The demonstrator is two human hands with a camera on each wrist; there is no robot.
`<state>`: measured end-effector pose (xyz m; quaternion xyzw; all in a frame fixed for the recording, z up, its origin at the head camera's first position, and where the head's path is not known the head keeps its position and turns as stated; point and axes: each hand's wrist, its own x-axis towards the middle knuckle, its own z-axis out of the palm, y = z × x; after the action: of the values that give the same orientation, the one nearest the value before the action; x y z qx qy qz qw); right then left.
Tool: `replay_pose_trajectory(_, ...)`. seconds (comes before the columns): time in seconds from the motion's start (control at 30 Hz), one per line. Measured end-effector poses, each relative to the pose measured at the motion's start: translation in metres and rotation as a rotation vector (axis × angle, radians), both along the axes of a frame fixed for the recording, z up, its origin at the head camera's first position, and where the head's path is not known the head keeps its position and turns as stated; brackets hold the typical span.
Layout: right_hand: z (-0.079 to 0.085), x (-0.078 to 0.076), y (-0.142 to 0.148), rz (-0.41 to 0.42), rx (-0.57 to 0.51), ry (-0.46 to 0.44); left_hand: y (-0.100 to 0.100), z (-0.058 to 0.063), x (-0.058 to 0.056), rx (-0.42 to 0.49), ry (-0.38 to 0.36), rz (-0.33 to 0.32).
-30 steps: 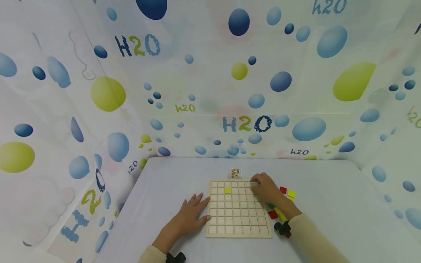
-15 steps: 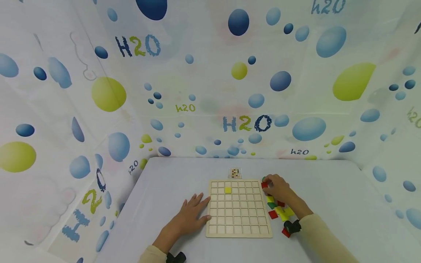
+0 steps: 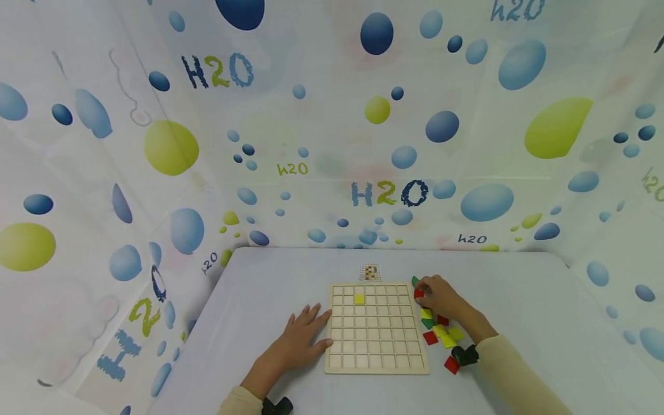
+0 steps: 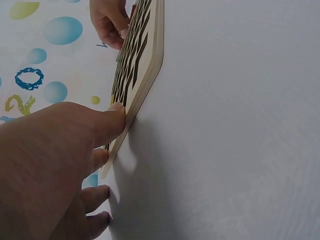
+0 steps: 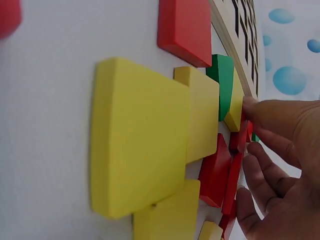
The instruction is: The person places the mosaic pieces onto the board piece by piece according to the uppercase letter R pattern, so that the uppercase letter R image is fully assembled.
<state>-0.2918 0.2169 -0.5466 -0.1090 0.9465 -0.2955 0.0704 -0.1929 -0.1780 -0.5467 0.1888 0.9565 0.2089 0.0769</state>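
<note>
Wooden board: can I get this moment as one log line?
left hand: touching left edge of wooden board | right hand: at loose tiles, grip unclear | yellow tile: on board

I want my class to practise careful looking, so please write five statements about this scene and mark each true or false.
1. The left hand touches the board. True.
2. Two blue tiles sit in the board. False: one yellow tile does.
3. The right hand is near the board's right edge. True.
4. The patterned card lies left of the board. False: it lies beyond the far edge.
5. A green tile lies right of the board. True.
</note>
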Motion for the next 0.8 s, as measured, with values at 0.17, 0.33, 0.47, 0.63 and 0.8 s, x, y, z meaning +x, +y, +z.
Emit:
replay_pose_trajectory(0.17, -0.001, 0.003, 0.0, -0.012, -0.017, 0.006, -0.001, 0.0, 0.001, 0.007, -0.011, 0.004)
replay_pose_trajectory(0.33, -0.002, 0.003, -0.002, -0.007, -0.022, 0.04, -0.001, 0.0, 0.001, 0.0, -0.007, 0.005)
replay_pose_trajectory(0.47, -0.002, 0.001, -0.003, -0.022, -0.019, 0.038, 0.0, 0.001, 0.001, 0.007, -0.005, 0.002)
replay_pose_trajectory(0.63, 0.002, -0.004, -0.011, -0.045, -0.047, 0.023, 0.0, 0.002, 0.001, 0.002, -0.002, -0.003)
replay_pose_trajectory(0.8, 0.006, -0.009, -0.028, -0.038, -0.087, 0.027, 0.0, 0.002, 0.0, -0.003, -0.002, 0.002)
